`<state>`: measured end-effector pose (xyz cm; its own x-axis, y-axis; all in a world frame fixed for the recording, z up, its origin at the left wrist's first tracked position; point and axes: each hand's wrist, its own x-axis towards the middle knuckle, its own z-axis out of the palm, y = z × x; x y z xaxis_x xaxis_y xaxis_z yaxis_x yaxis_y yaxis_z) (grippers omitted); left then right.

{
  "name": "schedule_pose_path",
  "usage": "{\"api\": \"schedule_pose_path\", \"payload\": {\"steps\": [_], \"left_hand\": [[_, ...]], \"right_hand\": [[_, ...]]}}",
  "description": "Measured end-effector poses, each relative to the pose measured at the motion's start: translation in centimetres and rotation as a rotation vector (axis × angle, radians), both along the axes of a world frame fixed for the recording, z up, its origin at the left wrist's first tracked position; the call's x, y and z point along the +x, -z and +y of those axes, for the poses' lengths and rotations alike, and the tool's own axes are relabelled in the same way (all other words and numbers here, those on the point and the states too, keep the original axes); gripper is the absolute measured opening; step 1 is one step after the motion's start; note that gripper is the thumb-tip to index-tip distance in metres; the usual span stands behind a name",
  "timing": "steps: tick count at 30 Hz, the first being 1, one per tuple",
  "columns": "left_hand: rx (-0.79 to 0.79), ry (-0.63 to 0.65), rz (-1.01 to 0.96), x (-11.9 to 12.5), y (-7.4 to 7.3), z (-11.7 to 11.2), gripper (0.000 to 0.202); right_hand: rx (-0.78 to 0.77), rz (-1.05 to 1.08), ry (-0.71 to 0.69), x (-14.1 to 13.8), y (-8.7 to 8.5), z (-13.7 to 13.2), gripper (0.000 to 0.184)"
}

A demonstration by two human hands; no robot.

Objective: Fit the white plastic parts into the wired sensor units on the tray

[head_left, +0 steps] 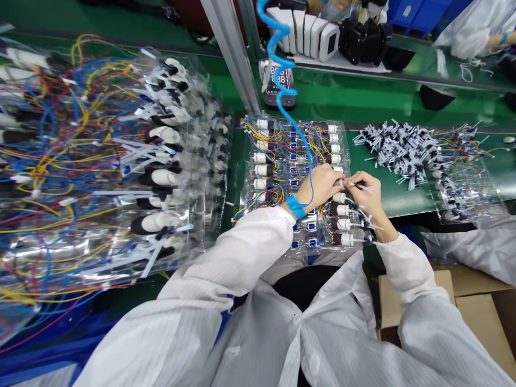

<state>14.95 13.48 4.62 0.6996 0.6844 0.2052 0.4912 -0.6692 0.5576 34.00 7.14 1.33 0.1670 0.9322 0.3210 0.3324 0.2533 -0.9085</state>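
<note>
Left stack: wired parts (159,221) in clear plastic.
Centre tray (282,171): on the green worktop (403,203), beneath both hands.
Left hand (317,185): fingers bent at the tray's right column; grip unclear.
Right hand (366,193): fingers pinched on a white strip (365,187).
Strip pile (397,148): loose, right.

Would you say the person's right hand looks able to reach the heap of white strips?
Probably yes: green tabletop shows between the right hand and the heap, though that hand seems to be pinching a pale strip.
</note>
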Motion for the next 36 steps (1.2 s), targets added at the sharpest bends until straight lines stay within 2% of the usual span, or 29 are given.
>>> {"api": "schedule_pose_path", "payload": {"steps": [5, 9, 19, 23, 25, 27, 29, 30, 31, 34, 36], "left_hand": [[-0.002, 0.01, -0.006, 0.0, 0.0, 0.0, 0.025], [-0.006, -0.007, -0.032, 0.0, 0.3, 0.1, 0.027], [0.038, 0.007, -0.079, -0.1, 1.3, 0.4, 0.023], [0.046, 0.017, -0.066, -0.1, 1.6, 0.4, 0.024], [0.051, 0.031, -0.065, -0.2, 1.4, 0.2, 0.029], [0.08, 0.013, -0.086, -0.3, 0.8, -0.1, 0.037], [0.133, -0.031, -0.068, -0.4, -0.1, -0.3, 0.033], [0.158, -0.045, -0.034, -0.4, -0.5, -0.4, 0.029], [0.177, -0.05, 0.01, -0.2, -1.0, -0.4, 0.027], [0.212, -0.014, 0.118, 0.5, -1.8, 0.1, 0.033], [0.232, -0.006, 0.16, 1.1, -1.6, 0.7, 0.034]], "right_hand": [[-0.04, -0.091, -0.077, 1.1, -1.2, 0.0, 0.014], [-0.057, -0.124, -0.029, 1.3, -1.7, -0.2, 0.014], [-0.072, -0.071, 0.003, 1.0, 0.2, 0.3, 0.021], [-0.096, -0.057, 0.007, 0.7, 0.3, 0.3, 0.023], [-0.111, -0.055, -0.025, 1.2, 0.1, 0.1, 0.024], [-0.136, -0.038, -0.121, 2.5, -0.2, -0.4, 0.026], [-0.194, -0.038, -0.24, 4.5, -0.3, -1.0, 0.045], [-0.235, -0.064, -0.253, 5.8, -0.2, -1.3, 0.055], [-0.278, -0.107, -0.219, 7.1, -0.1, -1.4, 0.059], [-0.358, -0.273, 0.085, 10.8, 0.5, -0.6, 0.041], [-0.381, -0.355, 0.245, 12.3, 0.8, 0.8, 0.035]]}}
